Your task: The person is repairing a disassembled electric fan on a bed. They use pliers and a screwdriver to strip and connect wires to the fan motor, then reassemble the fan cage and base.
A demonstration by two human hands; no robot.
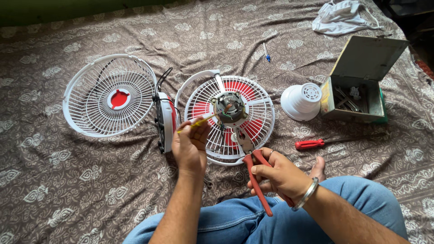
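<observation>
A white rear fan guard (260, 115) with red blades behind it lies face down on the patterned bedsheet, its grey motor (229, 106) exposed in the middle. My left hand (191, 145) grips a thin yellow-handled screwdriver (199, 123) whose tip points at the motor's left side. My right hand (278, 174) holds red-handled pliers (257, 178), their jaws resting on the guard's lower bracket (243, 140). My legs in blue jeans are crossed below.
A detached white front grille (110, 96) with a red centre lies to the left, a white-and-red fan base (166, 121) beside it. To the right are a white motor cover (302, 100), a red-handled screwdriver (309, 144), an open metal toolbox (357, 90), and a white cloth (341, 17).
</observation>
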